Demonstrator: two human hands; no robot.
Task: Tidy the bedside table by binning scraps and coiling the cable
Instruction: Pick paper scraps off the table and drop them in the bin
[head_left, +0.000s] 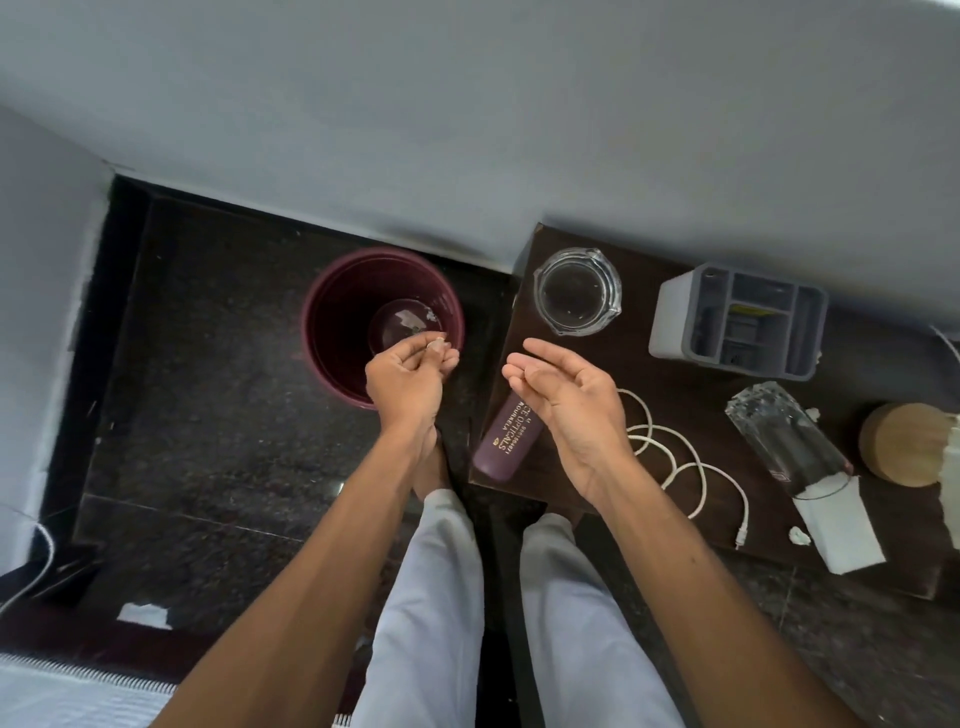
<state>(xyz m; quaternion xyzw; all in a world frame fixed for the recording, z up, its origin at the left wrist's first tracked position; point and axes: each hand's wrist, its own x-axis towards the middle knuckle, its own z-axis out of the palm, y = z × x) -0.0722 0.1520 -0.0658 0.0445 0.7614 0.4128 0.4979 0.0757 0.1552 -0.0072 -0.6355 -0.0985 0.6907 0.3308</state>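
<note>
While the left hand hangs above the near rim of the maroon bin, its thumb and fingertips pinch a tiny pale scrap, the other fingers curled in. The step in hand looks like the drop. To do it well, I would carry the pinch a little further toward the bin's middle before parting the fingers, since a bit this light can drift and the hand sits close to the rim. A rub of thumb against finger should free anything that clings.

Right of the bin, the right hand is turned palm up, fingers loose and slightly spread, holding nothing. It hovers over the table edge nearest the bin, above a purple spectacle case.

Farther right of the bin, the white cable lies on the table in slack, uneven loops, not yet coiled. Beyond it, farthest from the bin, a crumpled white scrap sits beside a folded paper; it probably goes in next. Left of the bin, another white paper lies on the floor.
</note>
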